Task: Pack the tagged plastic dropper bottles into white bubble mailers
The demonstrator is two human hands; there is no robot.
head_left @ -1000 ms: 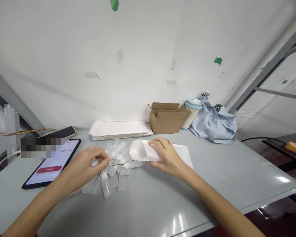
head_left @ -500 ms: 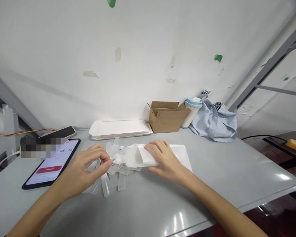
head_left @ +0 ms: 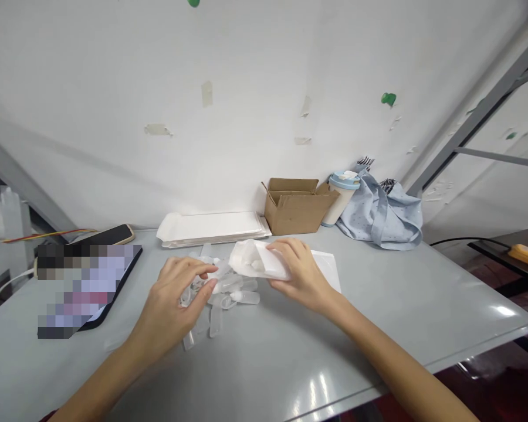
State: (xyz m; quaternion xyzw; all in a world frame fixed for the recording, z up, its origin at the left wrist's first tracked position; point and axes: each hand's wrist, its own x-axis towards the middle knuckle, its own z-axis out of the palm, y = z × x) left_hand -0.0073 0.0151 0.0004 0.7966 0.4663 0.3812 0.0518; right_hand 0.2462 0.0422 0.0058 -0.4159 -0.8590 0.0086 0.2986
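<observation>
My right hand (head_left: pixel 301 274) grips a white envelope (head_left: pixel 246 258), fingers over the top and thumb beneath. The envelope's mouth gapes toward the left, and something pale and translucent shows inside. My left hand (head_left: pixel 178 290) hovers at a pile of small translucent plastic pieces (head_left: pixel 235 284), flat and tube-like, some with white ends or loops. Its thumb and index finger are apart beside one of these pieces, near the envelope's mouth. The palm and fingers hide part of the pile.
Behind lie a stack of white envelopes (head_left: pixel 215 225), an open cardboard box (head_left: pixel 297 214), a lidded cup (head_left: pixel 338 205) and a light blue cloth bag (head_left: pixel 378 217). On the left are a phone (head_left: pixel 118 284) and a dark device (head_left: pixel 101 237) with a cable. A white wall borders the grey table (head_left: pixel 229 375).
My left thumb and index finger have parted from a pinch, and the hand has moved right. My right hand has tilted the envelope's mouth up, and it gapes wider.
</observation>
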